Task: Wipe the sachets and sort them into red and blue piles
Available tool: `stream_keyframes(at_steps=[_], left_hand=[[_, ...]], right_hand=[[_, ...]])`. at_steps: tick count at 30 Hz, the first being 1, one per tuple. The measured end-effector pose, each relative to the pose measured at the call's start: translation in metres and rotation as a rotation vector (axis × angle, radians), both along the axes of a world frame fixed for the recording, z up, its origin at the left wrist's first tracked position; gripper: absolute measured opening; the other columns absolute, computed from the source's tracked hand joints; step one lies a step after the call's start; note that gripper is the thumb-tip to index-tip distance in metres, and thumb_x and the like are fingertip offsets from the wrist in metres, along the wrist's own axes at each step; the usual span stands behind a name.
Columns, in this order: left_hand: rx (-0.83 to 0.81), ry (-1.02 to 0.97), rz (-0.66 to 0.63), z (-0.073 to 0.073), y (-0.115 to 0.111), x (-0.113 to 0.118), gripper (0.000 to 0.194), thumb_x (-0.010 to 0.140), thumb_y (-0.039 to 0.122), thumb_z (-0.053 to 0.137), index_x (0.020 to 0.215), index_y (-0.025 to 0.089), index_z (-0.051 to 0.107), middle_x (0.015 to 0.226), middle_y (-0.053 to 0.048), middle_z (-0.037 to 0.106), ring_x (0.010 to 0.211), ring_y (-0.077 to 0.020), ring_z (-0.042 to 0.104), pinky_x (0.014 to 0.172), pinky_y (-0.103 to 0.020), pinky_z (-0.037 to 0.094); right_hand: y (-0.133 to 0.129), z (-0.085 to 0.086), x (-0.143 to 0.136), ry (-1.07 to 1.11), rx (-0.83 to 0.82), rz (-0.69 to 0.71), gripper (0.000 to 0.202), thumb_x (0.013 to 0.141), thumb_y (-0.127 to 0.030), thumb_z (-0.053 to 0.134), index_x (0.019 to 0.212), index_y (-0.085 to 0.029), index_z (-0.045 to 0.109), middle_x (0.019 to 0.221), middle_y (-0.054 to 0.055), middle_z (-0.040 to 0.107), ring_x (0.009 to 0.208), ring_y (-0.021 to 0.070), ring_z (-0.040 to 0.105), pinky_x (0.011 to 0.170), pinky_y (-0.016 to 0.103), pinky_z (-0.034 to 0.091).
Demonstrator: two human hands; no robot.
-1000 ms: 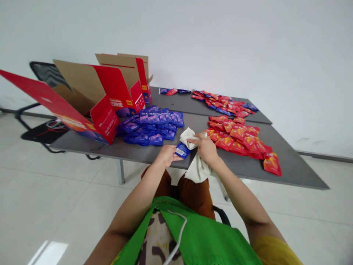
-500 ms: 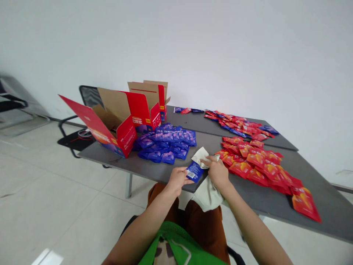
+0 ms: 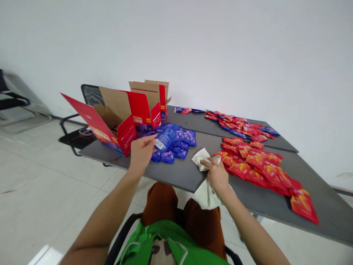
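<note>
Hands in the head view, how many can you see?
2: left hand holds a blue packet by the blue pile; right hand is on a pale cloth at the edge of the table.

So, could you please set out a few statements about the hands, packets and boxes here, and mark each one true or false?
1. The right hand has hold of a pale cloth. True.
2. The single packet at the left hand is red. False: it is blue.
3. The near pile of red packets lies to the right of the cloth. True.
4. The nearest box is closed. False: its flaps stand open.
5. The pile of blue packets lies between that box and the cloth. True.
</note>
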State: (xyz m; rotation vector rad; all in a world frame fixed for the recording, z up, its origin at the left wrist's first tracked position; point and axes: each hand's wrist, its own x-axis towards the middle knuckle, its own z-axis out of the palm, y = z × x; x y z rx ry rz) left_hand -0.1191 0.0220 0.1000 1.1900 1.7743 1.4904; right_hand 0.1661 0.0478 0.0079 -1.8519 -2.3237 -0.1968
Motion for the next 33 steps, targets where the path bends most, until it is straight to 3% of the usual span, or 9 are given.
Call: stream_keyframes(at_steps=[3, 6, 9, 12, 16, 19, 23, 27, 33], left_hand=[[-0.067, 0.597, 0.282, 0.024, 0.031, -0.013, 0.043, 0.093, 0.029, 0.040, 0.130, 0.018, 0.057, 0.118, -0.014, 0.065, 0.112, -0.0313, 0.057, 0.094, -0.043, 0.045], [-0.122, 0.972, 0.267, 0.026, 0.064, -0.011, 0.046, 0.093, 0.018, 0.031, 0.133, 0.014, 0.053, 0.117, -0.020, 0.063, 0.108, -0.0349, 0.058, 0.091, -0.047, 0.043], [-0.117, 1.170, 0.093, 0.008, 0.087, 0.000, 0.048, 0.091, 0.009, 0.023, 0.126, 0.001, 0.055, 0.113, -0.026, 0.062, 0.106, -0.0346, 0.059, 0.089, -0.045, 0.043], [-0.134, 1.282, 0.036, -0.019, 0.097, 0.012, 0.049, 0.089, 0.004, 0.021, 0.123, -0.008, 0.055, 0.117, -0.032, 0.058, 0.113, -0.0347, 0.056, 0.101, -0.047, 0.034], [-0.177, 1.274, -0.016, -0.048, 0.094, 0.023, 0.049, 0.089, 0.005, 0.023, 0.127, -0.009, 0.051, 0.126, -0.036, 0.051, 0.122, -0.0360, 0.049, 0.106, -0.051, 0.025], [-0.229, 1.269, -0.040, -0.052, 0.091, 0.027, 0.049, 0.088, 0.007, 0.028, 0.130, -0.008, 0.049, 0.133, -0.037, 0.044, 0.126, -0.0395, 0.044, 0.101, -0.051, 0.032], [-0.301, 1.240, -0.078, -0.036, 0.089, 0.028, 0.046, 0.083, 0.008, 0.038, 0.123, -0.009, 0.055, 0.124, -0.037, 0.051, 0.118, -0.0423, 0.050, 0.087, -0.047, 0.044], [-0.383, 1.211, -0.118, -0.011, 0.093, 0.023, 0.033, 0.081, 0.014, 0.047, 0.102, 0.002, 0.069, 0.101, -0.028, 0.065, 0.101, -0.0374, 0.061, 0.083, -0.044, 0.045], [-0.340, 1.203, -0.015, 0.025, 0.118, 0.019, 0.034, 0.082, 0.025, 0.049, 0.103, 0.006, 0.069, 0.100, -0.025, 0.066, 0.104, -0.0380, 0.060, 0.086, -0.046, 0.043]], right_hand=[[-0.002, 0.004, -0.002, -0.005, -0.020, -0.007, 0.056, 0.088, -0.008, 0.040, 0.130, -0.041, 0.054, 0.137, -0.001, 0.049, 0.107, 0.0217, 0.048, 0.077, 0.026, 0.045], [-0.003, 0.004, -0.002, -0.005, -0.020, -0.011, 0.056, 0.087, -0.008, 0.040, 0.130, -0.041, 0.054, 0.137, -0.001, 0.049, 0.107, 0.0216, 0.047, 0.079, 0.026, 0.044], [-0.003, 0.002, -0.001, 0.019, 0.002, -0.011, 0.055, 0.088, -0.008, 0.040, 0.128, -0.041, 0.056, 0.136, -0.001, 0.049, 0.106, 0.0216, 0.048, 0.078, 0.026, 0.044], [-0.003, -0.001, 0.000, 0.033, 0.023, -0.019, 0.054, 0.088, -0.008, 0.040, 0.126, -0.042, 0.058, 0.134, -0.002, 0.050, 0.104, 0.0220, 0.048, 0.076, 0.026, 0.043], [-0.003, -0.002, 0.000, 0.026, 0.031, -0.040, 0.056, 0.087, -0.007, 0.042, 0.127, -0.042, 0.057, 0.134, -0.003, 0.051, 0.100, 0.0217, 0.049, 0.075, 0.026, 0.043], [-0.002, -0.001, 0.000, -0.001, 0.024, -0.048, 0.055, 0.087, -0.008, 0.042, 0.128, -0.042, 0.056, 0.134, -0.002, 0.051, 0.099, 0.0219, 0.049, 0.074, 0.026, 0.043], [-0.005, -0.002, -0.002, -0.023, 0.035, -0.032, 0.055, 0.088, -0.009, 0.040, 0.128, -0.043, 0.056, 0.133, -0.002, 0.051, 0.098, 0.0230, 0.049, 0.074, 0.028, 0.044], [-0.015, -0.003, -0.005, -0.026, 0.012, -0.038, 0.056, 0.087, -0.009, 0.041, 0.129, -0.042, 0.055, 0.133, 0.001, 0.051, 0.099, 0.0241, 0.049, 0.073, 0.028, 0.045], [-0.025, 0.001, -0.010, 0.002, -0.054, -0.121, 0.058, 0.086, -0.009, 0.042, 0.130, -0.044, 0.053, 0.127, 0.003, 0.052, 0.101, 0.0230, 0.051, 0.070, 0.025, 0.046]])
